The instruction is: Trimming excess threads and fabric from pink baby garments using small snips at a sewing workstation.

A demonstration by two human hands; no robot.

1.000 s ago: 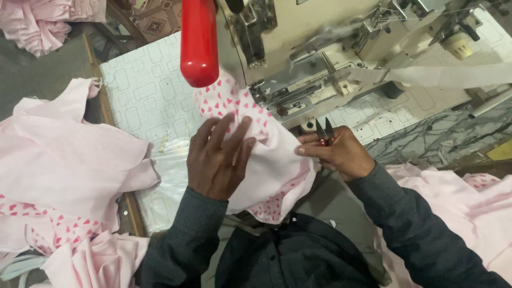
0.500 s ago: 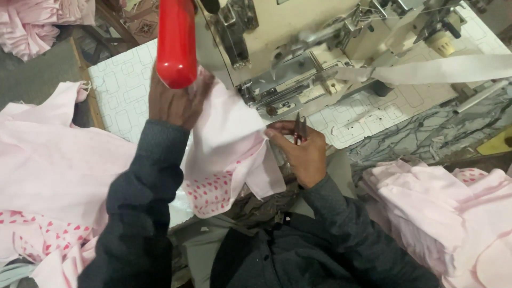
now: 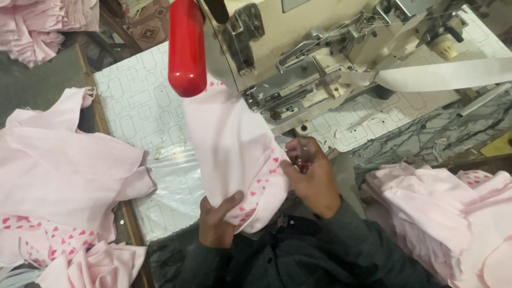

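Observation:
A pink fabric piece (image 3: 229, 144) with a red heart-print edge hangs from under the sewing machine head (image 3: 298, 58) down toward my lap. My left hand (image 3: 216, 224) grips its lower end from below, thumb on the heart-print hem. My right hand (image 3: 312, 178) pinches the fabric's right edge and also holds small thread snips (image 3: 303, 154) between its fingers, just below the machine's needle area.
A red cylinder (image 3: 186, 48) hangs at the upper left of the machine. Piles of pink garments lie on the left (image 3: 58, 170) and right (image 3: 453, 213). A white tape (image 3: 448, 74) feeds into the machine. The patterned white tabletop (image 3: 138, 106) carries a clear plastic sheet.
My left hand has come down from up by the red cylinder to the lower end of the fabric. The fabric now hangs straight. My right hand stays at its edge with the snips.

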